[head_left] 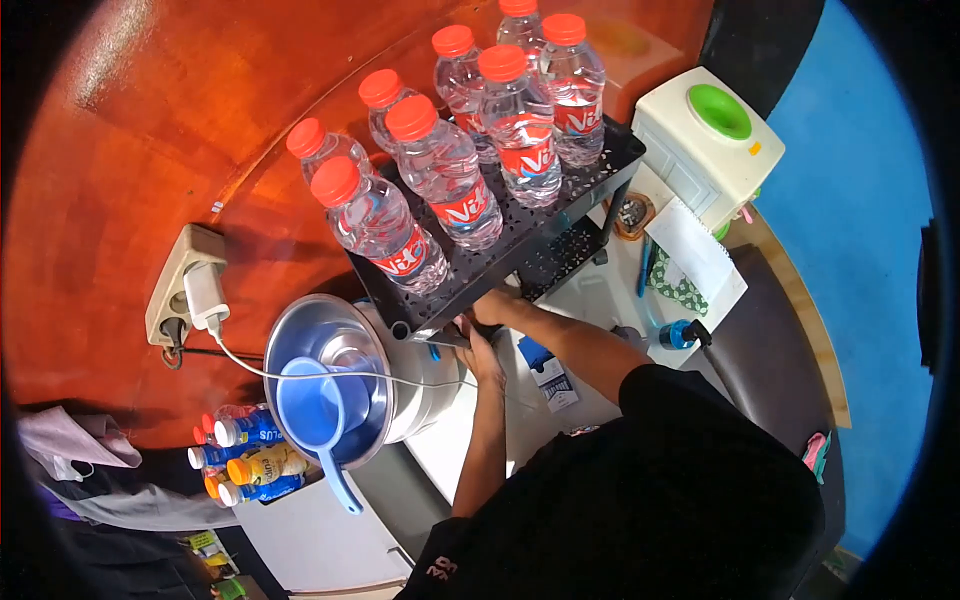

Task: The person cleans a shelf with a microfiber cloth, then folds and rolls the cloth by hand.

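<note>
A black two-tier rack (520,235) carries several clear water bottles (465,205) with red caps and red labels on its top tier. My left hand (480,355) is at the rack's near lower edge, palm partly turned up; its fingertips are partly hidden by the rack. Just beyond it, my right hand (492,306) reaches in below the top tier, and its fingers are out of sight behind the rack's edge. Whether either hand holds anything cannot be seen. A white cable (400,379) runs across, near my left wrist.
Left of the rack, a blue dipper (312,405) lies in a metal bowl (285,335). A charger (205,292) sits in a wall socket strip (185,262). Rightward are a notepad (700,255), a blue pump bottle (678,335) and a cream box (690,150) with a green top. Bottled drinks (250,460) stand lower left.
</note>
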Demonstrator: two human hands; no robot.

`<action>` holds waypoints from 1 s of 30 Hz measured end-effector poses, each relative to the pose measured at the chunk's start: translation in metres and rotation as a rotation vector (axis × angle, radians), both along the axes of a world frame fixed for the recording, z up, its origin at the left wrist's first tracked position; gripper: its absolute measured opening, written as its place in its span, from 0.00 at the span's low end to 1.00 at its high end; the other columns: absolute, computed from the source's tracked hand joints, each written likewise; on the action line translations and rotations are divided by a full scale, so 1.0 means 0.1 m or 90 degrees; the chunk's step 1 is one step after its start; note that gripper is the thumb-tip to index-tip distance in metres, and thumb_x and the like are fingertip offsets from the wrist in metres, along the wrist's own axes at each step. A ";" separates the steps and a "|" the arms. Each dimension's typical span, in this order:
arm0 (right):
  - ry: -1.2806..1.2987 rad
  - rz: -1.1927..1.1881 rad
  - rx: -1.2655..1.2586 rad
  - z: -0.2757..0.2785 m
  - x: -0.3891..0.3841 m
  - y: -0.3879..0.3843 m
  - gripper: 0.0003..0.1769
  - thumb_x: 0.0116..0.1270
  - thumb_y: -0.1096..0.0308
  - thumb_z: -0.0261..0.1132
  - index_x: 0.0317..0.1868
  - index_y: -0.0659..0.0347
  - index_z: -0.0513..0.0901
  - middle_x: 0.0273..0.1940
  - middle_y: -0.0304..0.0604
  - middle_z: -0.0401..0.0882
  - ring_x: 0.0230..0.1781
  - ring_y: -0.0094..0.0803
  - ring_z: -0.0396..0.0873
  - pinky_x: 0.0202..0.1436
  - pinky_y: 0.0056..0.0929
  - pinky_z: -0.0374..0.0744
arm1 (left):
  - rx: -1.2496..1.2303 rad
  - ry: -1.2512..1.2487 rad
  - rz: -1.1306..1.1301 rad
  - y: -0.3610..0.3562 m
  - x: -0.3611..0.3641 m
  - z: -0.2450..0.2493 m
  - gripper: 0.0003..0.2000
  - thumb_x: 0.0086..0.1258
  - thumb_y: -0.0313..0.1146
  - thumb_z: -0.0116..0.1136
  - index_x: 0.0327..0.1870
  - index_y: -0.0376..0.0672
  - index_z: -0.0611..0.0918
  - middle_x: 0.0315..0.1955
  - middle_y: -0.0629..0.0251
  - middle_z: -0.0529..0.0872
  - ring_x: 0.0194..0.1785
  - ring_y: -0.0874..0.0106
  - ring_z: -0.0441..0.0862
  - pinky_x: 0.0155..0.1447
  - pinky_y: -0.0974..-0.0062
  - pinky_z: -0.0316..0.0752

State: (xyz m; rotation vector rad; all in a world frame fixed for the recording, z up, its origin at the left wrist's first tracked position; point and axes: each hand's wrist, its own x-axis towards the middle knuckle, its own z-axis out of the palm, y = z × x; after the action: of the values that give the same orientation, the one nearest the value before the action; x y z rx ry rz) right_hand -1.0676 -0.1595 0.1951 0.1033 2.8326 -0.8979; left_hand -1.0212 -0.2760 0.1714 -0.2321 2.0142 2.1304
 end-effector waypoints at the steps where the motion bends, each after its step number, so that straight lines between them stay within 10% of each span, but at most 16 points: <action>1: 0.117 0.018 0.024 0.20 0.12 -0.01 0.21 0.58 0.61 0.66 0.53 0.55 0.84 0.51 0.53 0.84 0.56 0.51 0.80 0.63 0.46 0.75 | 0.009 -0.011 0.035 0.04 0.04 0.12 0.35 0.73 0.62 0.50 0.71 0.44 0.66 0.65 0.62 0.72 0.63 0.66 0.73 0.62 0.68 0.72; 3: 0.235 0.038 0.054 0.28 0.15 0.03 0.20 0.57 0.61 0.66 0.51 0.55 0.85 0.48 0.53 0.85 0.55 0.51 0.81 0.61 0.48 0.77 | 0.024 -0.022 0.071 0.11 0.03 0.19 0.34 0.74 0.61 0.49 0.70 0.42 0.68 0.64 0.63 0.73 0.63 0.68 0.74 0.63 0.71 0.71; 8: -0.080 -0.028 0.389 0.25 0.13 0.66 0.15 0.63 0.59 0.62 0.49 0.48 0.85 0.49 0.46 0.84 0.52 0.45 0.80 0.55 0.52 0.75 | 0.118 -0.209 0.144 0.20 0.16 0.59 0.42 0.66 0.68 0.55 0.73 0.49 0.61 0.67 0.61 0.69 0.61 0.59 0.75 0.52 0.57 0.80; 11: 0.316 -0.278 0.497 -0.65 0.14 1.30 0.12 0.66 0.58 0.60 0.46 0.46 0.85 0.51 0.48 0.80 0.51 0.44 0.78 0.49 0.54 0.76 | 0.129 -0.219 0.132 0.21 0.17 0.68 0.45 0.62 0.71 0.55 0.74 0.53 0.58 0.68 0.60 0.65 0.59 0.55 0.76 0.43 0.55 0.85; 16: 0.045 -0.303 0.463 0.22 0.44 0.96 0.12 0.67 0.59 0.58 0.48 0.45 0.83 0.51 0.53 0.76 0.52 0.50 0.76 0.48 0.53 0.76 | 0.179 -0.195 0.104 0.17 0.17 0.67 0.44 0.63 0.70 0.55 0.74 0.54 0.57 0.68 0.58 0.65 0.58 0.55 0.77 0.41 0.56 0.88; 21: -0.063 0.165 -0.007 0.30 0.27 0.24 0.17 0.63 0.62 0.61 0.50 0.54 0.86 0.49 0.55 0.84 0.50 0.56 0.82 0.55 0.54 0.77 | 0.173 -0.188 0.107 0.15 0.17 0.52 0.38 0.69 0.66 0.52 0.73 0.55 0.58 0.67 0.58 0.66 0.59 0.56 0.76 0.42 0.55 0.86; 24: -0.025 0.023 -0.114 0.23 0.24 -0.14 0.22 0.69 0.56 0.60 0.60 0.55 0.80 0.54 0.57 0.82 0.53 0.57 0.81 0.54 0.49 0.80 | 0.203 -0.083 0.075 0.08 0.07 0.06 0.36 0.71 0.65 0.50 0.73 0.55 0.59 0.66 0.59 0.68 0.60 0.58 0.76 0.44 0.55 0.84; 26: -0.201 -0.001 -0.328 0.74 0.34 -0.04 0.19 0.69 0.60 0.60 0.58 0.56 0.79 0.57 0.55 0.79 0.55 0.53 0.81 0.36 0.56 0.87 | 0.155 -0.142 0.102 0.13 0.20 0.43 0.35 0.72 0.65 0.48 0.72 0.55 0.60 0.65 0.60 0.69 0.62 0.59 0.75 0.46 0.56 0.83; 30: -0.101 0.154 -0.143 -0.06 -0.09 -0.02 0.19 0.69 0.61 0.59 0.59 0.52 0.78 0.60 0.52 0.75 0.51 0.60 0.81 0.35 0.61 0.85 | 0.183 -0.098 0.072 0.17 0.21 0.51 0.32 0.74 0.58 0.51 0.71 0.49 0.60 0.65 0.59 0.71 0.63 0.60 0.76 0.39 0.63 0.87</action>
State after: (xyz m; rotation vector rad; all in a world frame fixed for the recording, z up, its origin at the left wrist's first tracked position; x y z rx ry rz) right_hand -1.0770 -0.1620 0.1888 -0.1845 2.5118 -1.0900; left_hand -1.0004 -0.2592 0.2223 -0.4585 1.6236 2.3561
